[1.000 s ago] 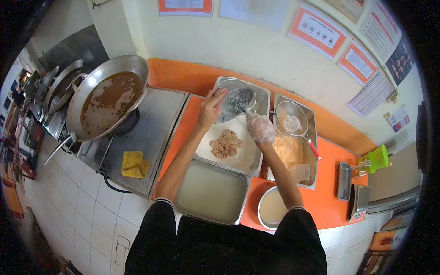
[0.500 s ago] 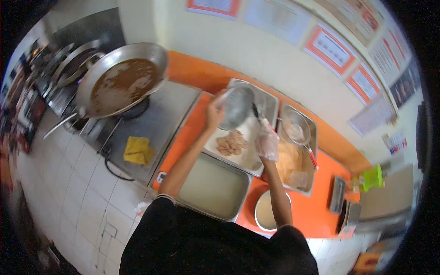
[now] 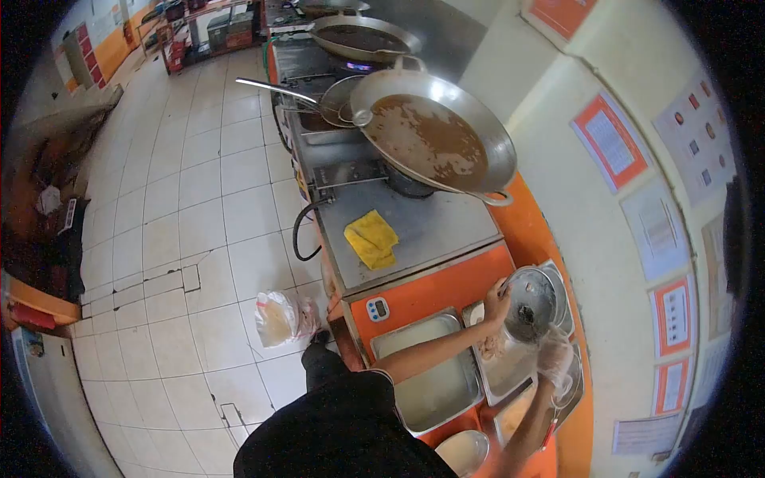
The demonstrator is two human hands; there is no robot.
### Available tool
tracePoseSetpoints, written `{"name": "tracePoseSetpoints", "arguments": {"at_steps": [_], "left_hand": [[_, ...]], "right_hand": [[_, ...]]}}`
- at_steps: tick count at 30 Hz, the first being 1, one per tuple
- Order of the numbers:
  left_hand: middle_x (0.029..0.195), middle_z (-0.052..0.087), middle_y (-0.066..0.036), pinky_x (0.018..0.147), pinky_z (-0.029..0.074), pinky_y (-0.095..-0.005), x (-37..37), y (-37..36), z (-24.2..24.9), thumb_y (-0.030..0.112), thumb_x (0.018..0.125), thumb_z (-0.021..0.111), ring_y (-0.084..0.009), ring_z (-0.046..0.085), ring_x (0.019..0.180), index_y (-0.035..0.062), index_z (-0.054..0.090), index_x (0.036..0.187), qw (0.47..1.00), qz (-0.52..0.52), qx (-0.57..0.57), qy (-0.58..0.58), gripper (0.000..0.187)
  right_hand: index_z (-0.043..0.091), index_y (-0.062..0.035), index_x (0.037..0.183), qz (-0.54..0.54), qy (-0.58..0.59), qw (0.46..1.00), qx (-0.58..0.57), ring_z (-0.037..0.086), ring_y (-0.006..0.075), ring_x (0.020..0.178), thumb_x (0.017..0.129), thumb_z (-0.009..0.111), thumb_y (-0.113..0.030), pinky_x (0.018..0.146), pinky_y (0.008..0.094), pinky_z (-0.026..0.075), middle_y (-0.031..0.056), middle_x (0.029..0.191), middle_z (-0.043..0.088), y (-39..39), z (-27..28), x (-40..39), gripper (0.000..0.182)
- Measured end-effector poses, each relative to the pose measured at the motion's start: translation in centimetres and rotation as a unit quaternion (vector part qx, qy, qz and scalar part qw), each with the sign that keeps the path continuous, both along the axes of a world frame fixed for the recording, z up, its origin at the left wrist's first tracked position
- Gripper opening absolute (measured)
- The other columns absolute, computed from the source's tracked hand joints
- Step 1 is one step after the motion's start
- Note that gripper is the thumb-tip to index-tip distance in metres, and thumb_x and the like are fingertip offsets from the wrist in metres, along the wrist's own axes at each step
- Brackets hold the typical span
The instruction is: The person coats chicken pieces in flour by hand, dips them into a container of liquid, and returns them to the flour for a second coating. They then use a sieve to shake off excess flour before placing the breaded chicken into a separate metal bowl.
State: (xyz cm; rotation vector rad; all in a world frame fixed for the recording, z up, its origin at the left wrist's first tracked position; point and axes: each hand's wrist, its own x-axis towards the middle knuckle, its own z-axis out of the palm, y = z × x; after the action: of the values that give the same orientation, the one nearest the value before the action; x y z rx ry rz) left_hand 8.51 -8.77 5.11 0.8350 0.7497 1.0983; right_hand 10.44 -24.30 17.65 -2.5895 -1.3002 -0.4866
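My left hand (image 3: 497, 304) grips the rim of a round metal bowl (image 3: 532, 288), tilted over a steel tray (image 3: 510, 382). Something dark shows inside the bowl. My right hand (image 3: 555, 354), in a clear plastic glove, is closed at the bowl's lower right edge; what its fingers hold is hidden. Pieces of raw meat (image 3: 492, 346) lie in the tray below my left hand. Nearer my body is a deep tray of cloudy liquid (image 3: 430, 370). Under my right forearm is a tray of orange-tinted powder (image 3: 514, 410), with a red-handled strainer (image 3: 550, 430) by it.
A large wok of brown oil (image 3: 430, 135) stands on the stove, with another wok (image 3: 362, 36) behind. A yellow cloth (image 3: 371, 239) lies on the steel top. A timer (image 3: 377, 309), a pale-filled bowl (image 3: 464, 452) and a floor-standing plastic bag (image 3: 279, 319) are nearby.
My view has swung left, bringing the stove and floor into sight. Both hands remain at the metal bowl over the tray. The black piece seen earlier beside my gloved fingers no longer shows there.
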Motion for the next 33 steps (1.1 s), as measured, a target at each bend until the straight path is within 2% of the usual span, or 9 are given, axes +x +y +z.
{"name": "tracePoseSetpoints", "arguments": {"at_steps": [5,9,14,18,21,27,28,31,33], "left_hand": [[0.1,0.063,-0.016,0.08,0.045,-0.0321,-1.5,5.8,-1.2,0.024,0.089,0.057,-0.0226,0.06,0.092,0.0,0.057,0.111,0.999,0.042,-0.024,0.004,0.033],[0.102,0.062,-0.016,0.081,0.045,-0.0335,-4.8,11.2,-2.8,0.026,0.089,0.056,-0.0267,0.059,0.093,0.0007,0.057,0.11,0.991,0.11,0.026,0.065,0.033],[0.099,0.06,-0.016,0.082,0.043,-0.0382,-6.3,15.5,-10.4,0.021,0.086,0.057,-0.0307,0.055,0.094,0.0036,0.058,0.108,0.971,0.159,0.095,0.155,0.028],[0.099,0.056,-0.017,0.085,0.04,-0.041,-8.1,15.9,-13.2,0.02,0.086,0.057,-0.033,0.05,0.097,0.0056,0.057,0.11,0.973,0.119,0.039,0.195,0.028],[0.099,0.055,-0.018,0.085,0.039,-0.0431,-8.4,15.7,-15.4,0.019,0.085,0.057,-0.0357,0.05,0.097,0.0056,0.056,0.11,0.964,0.107,0.065,0.235,0.029],[0.097,0.059,-0.023,0.084,0.041,-0.0429,-9.7,16.1,-20.0,0.011,0.081,0.053,-0.0371,0.055,0.093,-0.0038,0.054,0.107,0.936,0.111,0.191,0.274,0.029],[0.101,0.059,-0.024,0.087,0.042,-0.0419,-10.9,16.5,-18.7,0.012,0.082,0.053,-0.0368,0.056,0.097,-0.005,0.054,0.108,0.925,0.018,0.181,0.335,0.032],[0.108,0.055,-0.02,0.086,0.041,-0.0404,-12.4,16.5,-19.3,0.012,0.082,0.056,-0.0324,0.053,0.099,-0.0018,0.051,0.109,0.937,-0.012,0.189,0.293,0.031],[0.11,0.051,-0.017,0.086,0.04,-0.0399,-14.8,14.3,-12.7,0.009,0.081,0.057,-0.0317,0.05,0.101,-0.001,0.047,0.11,0.941,0.001,0.222,0.256,0.032]], "right_hand": [[0.062,-0.0017,0.076,-0.023,0.303,0.929,0.21,0.056,0.0136,0.067,0.083,0.058,-0.012,0.066,0.0286,0.048,0.0068,0.074,0.062,0.6,5.4,-4.2,0.014],[0.056,-0.0039,0.072,0.032,0.559,0.714,0.42,0.057,0.0171,0.057,0.079,0.064,-0.012,0.051,0.0297,0.05,0.008,0.07,0.06,-2.7,-0.9,-5.8,0.013],[0.057,-0.0049,0.078,0.048,0.703,0.548,0.452,0.061,0.0271,0.06,0.078,0.064,-0.012,0.051,0.0399,0.053,0.0109,0.073,0.059,-1.2,-6.9,-14.2,0.01],[0.054,-0.0093,0.084,-0.003,0.714,0.542,0.443,0.056,0.0236,0.06,0.083,0.059,-0.025,0.054,0.037,0.053,0.0084,0.074,0.057,-1.0,-10.2,-16.7,0.016],[0.054,-0.0138,0.085,-0.053,0.719,0.427,0.545,0.056,0.0208,0.063,0.087,0.055,-0.028,0.052,0.0317,0.049,0.0059,0.075,0.057,0.4,-10.8,-18.2,0.015],[0.054,-0.0175,0.091,-0.049,0.683,0.369,0.628,0.05,0.0183,0.079,0.093,0.043,-0.036,0.07,0.0342,0.041,-0.0007,0.084,0.055,2.2,-10.2,-20.0,0.022],[0.054,-0.0173,0.09,-0.108,0.667,0.352,0.647,0.05,0.0191,0.079,0.093,0.043,-0.036,0.071,0.0345,0.041,-0.0002,0.085,0.055,1.6,-11.4,-19.4,0.022],[0.054,-0.0187,0.113,-0.035,0.669,0.244,0.701,0.053,0.0211,0.092,0.092,0.044,-0.035,0.082,0.0388,0.042,0.0033,0.106,0.058,1.5,-10.9,-19.2,0.028],[0.04,-0.0246,0.133,-0.021,0.603,0.353,0.715,0.046,0.0286,0.11,0.091,0.043,-0.043,0.092,0.0439,0.038,0.0075,0.13,0.046,1.1,-12.6,-18.0,0.045]]}}
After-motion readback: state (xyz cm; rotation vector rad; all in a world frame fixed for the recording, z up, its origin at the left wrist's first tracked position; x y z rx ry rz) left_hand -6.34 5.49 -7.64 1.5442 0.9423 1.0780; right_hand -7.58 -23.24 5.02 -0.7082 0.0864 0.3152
